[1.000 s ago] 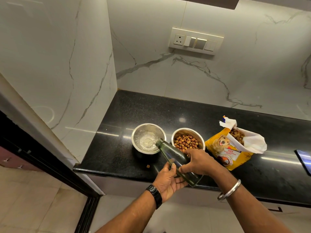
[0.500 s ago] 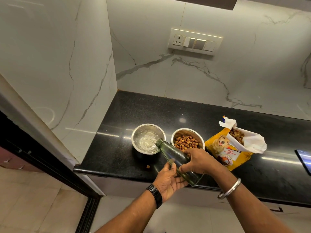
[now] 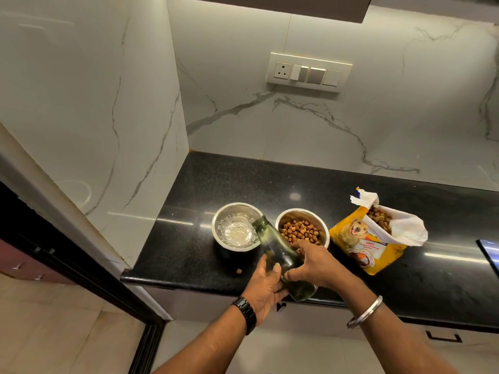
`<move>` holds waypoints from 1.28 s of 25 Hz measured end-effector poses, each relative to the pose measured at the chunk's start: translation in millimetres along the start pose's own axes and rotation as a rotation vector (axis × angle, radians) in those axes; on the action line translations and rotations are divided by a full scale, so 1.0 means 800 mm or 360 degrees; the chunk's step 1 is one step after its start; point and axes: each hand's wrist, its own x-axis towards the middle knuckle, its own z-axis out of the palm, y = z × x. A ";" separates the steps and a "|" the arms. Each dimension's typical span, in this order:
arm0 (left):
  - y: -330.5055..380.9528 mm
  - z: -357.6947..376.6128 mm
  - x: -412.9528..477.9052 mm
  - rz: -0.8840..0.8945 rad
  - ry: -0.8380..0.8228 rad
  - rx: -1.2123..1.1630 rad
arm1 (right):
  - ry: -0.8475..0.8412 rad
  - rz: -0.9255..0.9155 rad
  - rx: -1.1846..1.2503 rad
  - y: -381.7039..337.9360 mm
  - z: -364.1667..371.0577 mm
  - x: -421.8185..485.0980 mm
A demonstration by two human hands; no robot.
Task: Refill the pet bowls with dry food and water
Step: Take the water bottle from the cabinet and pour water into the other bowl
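Over the last second almost nothing has shifted — the green bottle (image 3: 280,259) stays tilted mouth-down over the rim of the left bowl (image 3: 235,226), where water is already pooling and rippling. Left hand (image 3: 266,288) cups the bottle from beneath, right hand (image 3: 314,265) is clamped over its body; both grips unchanged. Right bowl (image 3: 302,229) already holds kibble, and the opened food bag (image 3: 370,238) lies just beside it on the black counter (image 3: 216,182). Judgement: pour is ongoing, the food step looks done, water is the last step. One stray kibble piece (image 3: 239,271) sits near the counter edge.
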 end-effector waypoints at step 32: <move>-0.023 0.141 0.089 0.0632 -0.0146 0.1476 | 0.0838 -0.0048 0.1041 0.168 -0.016 -0.079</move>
